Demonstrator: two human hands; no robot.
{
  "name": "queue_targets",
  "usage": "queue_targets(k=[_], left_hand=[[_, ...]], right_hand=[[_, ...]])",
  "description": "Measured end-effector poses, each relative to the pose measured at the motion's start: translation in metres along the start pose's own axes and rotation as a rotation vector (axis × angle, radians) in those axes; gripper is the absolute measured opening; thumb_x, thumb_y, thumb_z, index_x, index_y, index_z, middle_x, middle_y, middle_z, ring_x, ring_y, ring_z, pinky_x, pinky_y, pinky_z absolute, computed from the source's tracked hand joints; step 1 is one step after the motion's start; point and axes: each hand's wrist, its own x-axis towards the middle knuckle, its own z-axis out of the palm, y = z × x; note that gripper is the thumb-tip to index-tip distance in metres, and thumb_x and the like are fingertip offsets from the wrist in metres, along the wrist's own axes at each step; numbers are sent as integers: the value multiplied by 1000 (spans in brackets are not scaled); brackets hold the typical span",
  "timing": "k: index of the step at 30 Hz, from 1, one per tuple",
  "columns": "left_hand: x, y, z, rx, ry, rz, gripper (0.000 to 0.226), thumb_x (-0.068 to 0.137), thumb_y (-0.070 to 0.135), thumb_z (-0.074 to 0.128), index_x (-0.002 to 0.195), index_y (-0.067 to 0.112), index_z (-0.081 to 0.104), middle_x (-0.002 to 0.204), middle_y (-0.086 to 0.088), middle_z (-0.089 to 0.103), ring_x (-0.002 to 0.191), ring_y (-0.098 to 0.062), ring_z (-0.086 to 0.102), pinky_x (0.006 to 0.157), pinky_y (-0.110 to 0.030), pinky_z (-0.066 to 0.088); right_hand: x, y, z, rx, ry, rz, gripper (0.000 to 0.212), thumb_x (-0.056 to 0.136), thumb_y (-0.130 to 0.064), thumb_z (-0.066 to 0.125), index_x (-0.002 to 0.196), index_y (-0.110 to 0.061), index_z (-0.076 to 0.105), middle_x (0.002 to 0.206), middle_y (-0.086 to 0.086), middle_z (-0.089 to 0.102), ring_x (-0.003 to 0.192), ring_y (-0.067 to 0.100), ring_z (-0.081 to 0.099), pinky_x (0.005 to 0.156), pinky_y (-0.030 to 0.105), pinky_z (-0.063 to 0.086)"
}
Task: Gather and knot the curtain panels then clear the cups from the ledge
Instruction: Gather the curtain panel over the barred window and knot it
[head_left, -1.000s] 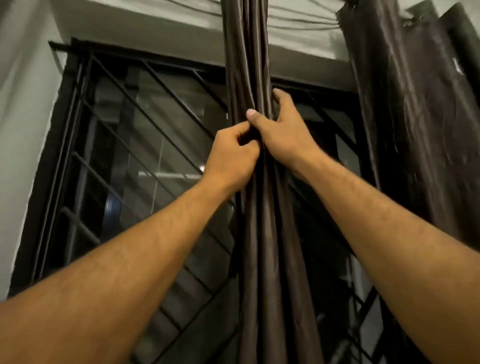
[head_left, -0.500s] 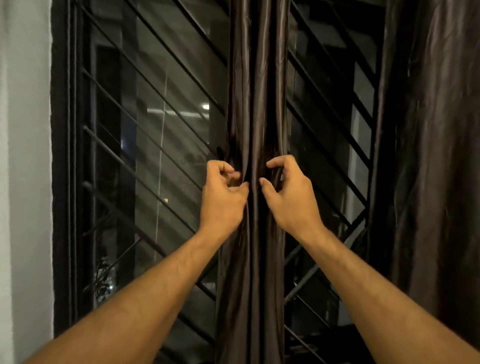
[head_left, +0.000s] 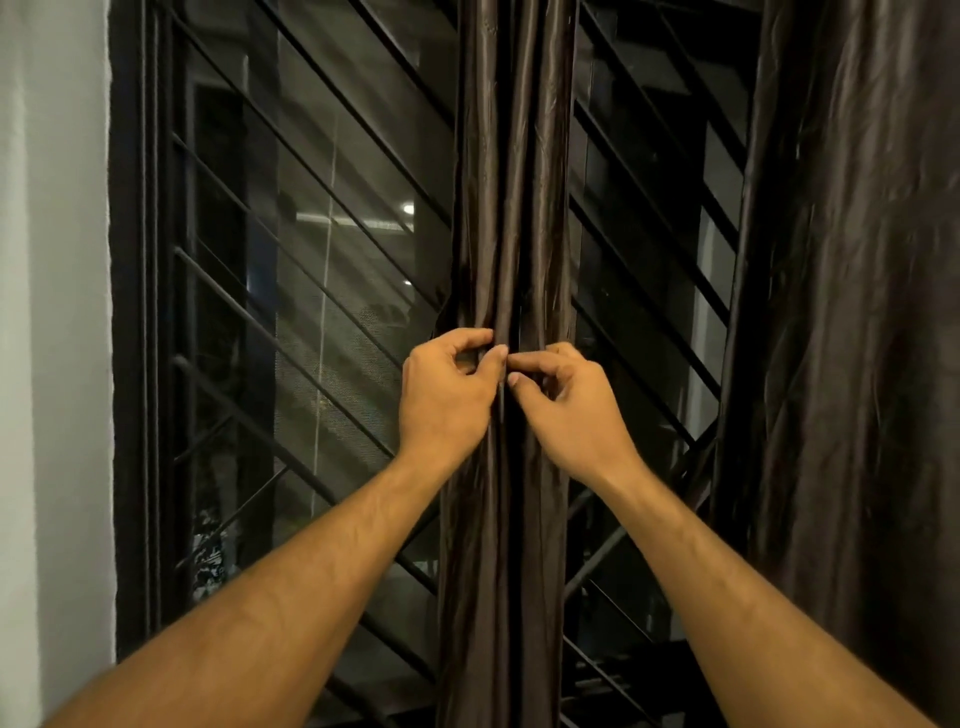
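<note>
A dark brown satin curtain panel (head_left: 514, 182) hangs gathered into a narrow column down the middle of the window. My left hand (head_left: 447, 397) grips its left folds with curled fingers and thumb. My right hand (head_left: 569, 410) pinches the right folds at the same height, fingertips almost touching the left thumb. A second brown curtain panel (head_left: 852, 312) hangs loose at the right. No cups or ledge are in view.
A black window frame with diagonal metal grille bars (head_left: 311, 291) and mesh stands behind the curtain. A white wall (head_left: 52, 312) runs down the left edge.
Both hands have slid down the gathered curtain from a high grip to a lower one. The view has tilted down, and the hands now sit closer together.
</note>
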Motion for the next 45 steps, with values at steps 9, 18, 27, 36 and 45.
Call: queue_targets(k=[9, 18, 27, 36, 45], left_hand=[[-1, -3, -2, 135, 119, 56, 11, 92, 11, 68, 96, 21, 68, 75, 7, 68, 63, -7, 64, 52, -12, 46], [-1, -1, 7, 104, 89, 105, 13, 91, 15, 70, 101, 20, 77, 94, 10, 73, 86, 0, 69, 78, -24, 59], [0, 7, 9, 111, 100, 79, 35, 89, 25, 75, 118, 28, 56, 82, 9, 68, 65, -3, 66, 62, -34, 59], [6, 16, 17, 15, -116, 100, 10, 88, 9, 68, 87, 17, 73, 75, 2, 73, 67, -12, 68, 59, -37, 56], [23, 28, -3, 12, 221, 183, 10, 89, 28, 70, 94, 21, 66, 85, 5, 67, 73, -14, 67, 63, -38, 59]], right_hand=[[-13, 17, -10, 8, 282, 146, 16, 95, -17, 71, 108, -22, 65, 93, -9, 64, 74, -1, 62, 67, 15, 49], [-28, 13, 16, -161, 209, 29, 37, 104, -18, 54, 135, -29, 38, 87, -4, 70, 71, 13, 69, 63, 44, 59], [-14, 2, 8, 123, 63, 114, 43, 87, -25, 65, 129, -30, 61, 90, -12, 76, 75, 4, 72, 71, 36, 62], [68, -39, -9, -46, 141, 83, 73, 84, -65, 68, 141, -24, 48, 115, -9, 70, 105, 13, 69, 90, 36, 59], [82, -34, -14, -198, 167, 68, 22, 100, -21, 59, 122, -21, 57, 113, 1, 70, 102, 20, 70, 88, 44, 62]])
